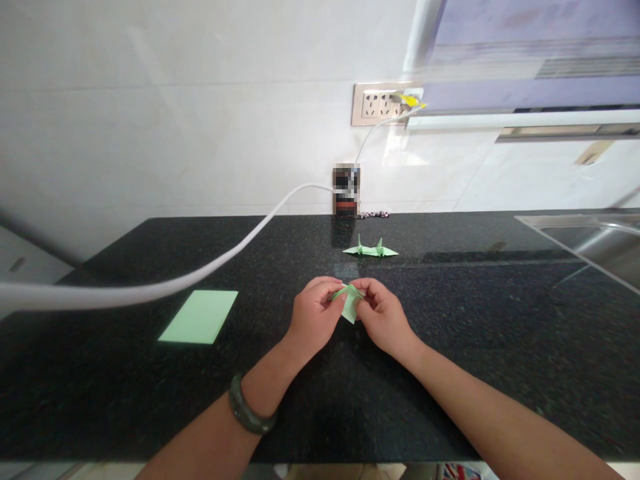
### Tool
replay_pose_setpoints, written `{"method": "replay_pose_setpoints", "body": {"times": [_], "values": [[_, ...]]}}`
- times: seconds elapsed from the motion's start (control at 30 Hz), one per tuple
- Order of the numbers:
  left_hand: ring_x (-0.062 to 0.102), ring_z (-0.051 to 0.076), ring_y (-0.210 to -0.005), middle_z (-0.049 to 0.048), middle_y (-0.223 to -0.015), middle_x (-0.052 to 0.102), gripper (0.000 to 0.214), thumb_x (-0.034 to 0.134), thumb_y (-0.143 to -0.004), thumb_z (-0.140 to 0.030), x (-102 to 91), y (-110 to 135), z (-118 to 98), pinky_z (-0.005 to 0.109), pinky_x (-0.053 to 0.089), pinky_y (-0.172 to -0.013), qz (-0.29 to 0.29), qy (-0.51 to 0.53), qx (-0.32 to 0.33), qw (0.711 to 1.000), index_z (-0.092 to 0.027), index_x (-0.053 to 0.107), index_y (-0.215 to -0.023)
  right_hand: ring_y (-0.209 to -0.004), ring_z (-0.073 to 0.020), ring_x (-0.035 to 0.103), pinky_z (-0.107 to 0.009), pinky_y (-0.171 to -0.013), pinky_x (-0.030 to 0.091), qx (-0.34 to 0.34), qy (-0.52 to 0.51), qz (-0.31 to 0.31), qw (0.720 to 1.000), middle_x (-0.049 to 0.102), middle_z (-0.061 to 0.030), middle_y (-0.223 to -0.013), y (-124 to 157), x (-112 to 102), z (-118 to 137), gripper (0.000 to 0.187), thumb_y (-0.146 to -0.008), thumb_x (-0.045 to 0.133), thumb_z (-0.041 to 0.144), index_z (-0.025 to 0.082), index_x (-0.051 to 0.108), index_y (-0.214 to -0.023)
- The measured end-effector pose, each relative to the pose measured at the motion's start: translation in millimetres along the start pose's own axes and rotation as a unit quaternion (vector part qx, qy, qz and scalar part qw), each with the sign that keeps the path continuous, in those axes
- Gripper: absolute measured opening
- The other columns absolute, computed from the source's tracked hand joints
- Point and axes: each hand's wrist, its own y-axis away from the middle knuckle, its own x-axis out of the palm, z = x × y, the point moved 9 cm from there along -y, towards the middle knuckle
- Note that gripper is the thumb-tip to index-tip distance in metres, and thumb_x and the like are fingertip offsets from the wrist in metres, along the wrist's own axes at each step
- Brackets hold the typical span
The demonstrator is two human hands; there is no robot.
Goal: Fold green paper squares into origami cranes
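Observation:
Between my two hands is a small folded piece of light green paper (351,308), its lower point facing me. My left hand (315,312) pinches its left side with thumb and fingers. On the opposite side, my right hand (385,315) grips the paper in the same way. The fingertips cover part of the folds. Just beyond the hands, folded green paper cranes (371,251) sit on the dark counter, their wings touching or nearly so. To the left lies a stack of flat green paper sheets (199,317).
A white cable (225,257) arches across the left side to a blurred-out object (346,190) against the wall. Beside that object lies a beaded string (375,215). A wall socket (383,104) holds a plug. A metal sink (600,247) is set into the counter (490,320) at right.

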Motion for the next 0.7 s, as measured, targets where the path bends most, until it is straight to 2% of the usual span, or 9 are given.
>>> {"method": "replay_pose_setpoints", "body": {"times": [0.2, 0.33, 0.43, 0.53, 0.7], "values": [[0.056, 0.018, -0.087, 0.0078, -0.092, 0.059, 0.014, 0.055, -0.074, -0.025, 1.8, 1, 0, 0.031, 0.045, -0.08, 0.006, 0.006, -0.019, 1.0, -0.018, 0.065, -0.08, -0.063, -0.0136, 0.053, -0.025, -0.055, 0.044, -0.02, 0.038, -0.011, 0.999, 0.059, -0.0025, -0.075, 0, -3, 4, 0.015, -0.077, 0.046, 0.019, 0.018, 0.055, -0.089], [0.058, 0.017, -0.073, 0.0058, -0.082, 0.063, 0.018, 0.054, -0.074, -0.028, 4.9, 1, 14, 0.028, 0.047, -0.067, 0.029, 0.037, -0.088, 0.995, -0.016, 0.064, -0.083, -0.059, -0.0128, 0.052, -0.024, -0.052, 0.042, -0.025, 0.061, -0.011, 0.998, 0.059, -0.0022, -0.072, 1, -5, 8, 0.017, -0.078, 0.048, 0.022, 0.018, 0.055, -0.093], [0.059, 0.016, -0.067, 0.0047, -0.076, 0.065, 0.02, 0.054, -0.073, -0.029, 10.5, 2, 22, 0.027, 0.046, -0.061, 0.053, 0.088, -0.132, 0.986, -0.014, 0.063, -0.084, -0.056, -0.0121, 0.05, -0.023, -0.051, 0.041, -0.03, 0.084, -0.007, 0.996, 0.057, -0.0014, -0.068, 1, -6, 10, 0.015, -0.078, 0.048, 0.025, 0.018, 0.057, -0.088], [0.06, 0.016, -0.07, 0.0048, -0.08, 0.066, 0.019, 0.056, -0.071, -0.025, 14.5, 2, 24, 0.027, 0.047, -0.064, 0.064, 0.111, -0.136, 0.982, -0.014, 0.062, -0.086, -0.055, -0.0118, 0.049, -0.023, -0.051, 0.039, -0.037, 0.101, -0.001, 0.994, 0.057, -0.0009, -0.066, 1, -5, 13, 0.013, -0.078, 0.048, 0.024, 0.018, 0.059, -0.082], [0.061, 0.017, -0.075, 0.0059, -0.085, 0.066, 0.023, 0.058, -0.07, -0.023, 11.8, 2, 28, 0.028, 0.048, -0.067, 0.043, 0.113, -0.13, 0.984, -0.015, 0.06, -0.091, -0.055, -0.0115, 0.047, -0.023, -0.051, 0.038, -0.058, 0.139, 0.0, 0.989, 0.055, -0.0001, -0.063, 2, -5, 20, 0.012, -0.078, 0.048, 0.021, 0.018, 0.06, -0.078]]}}
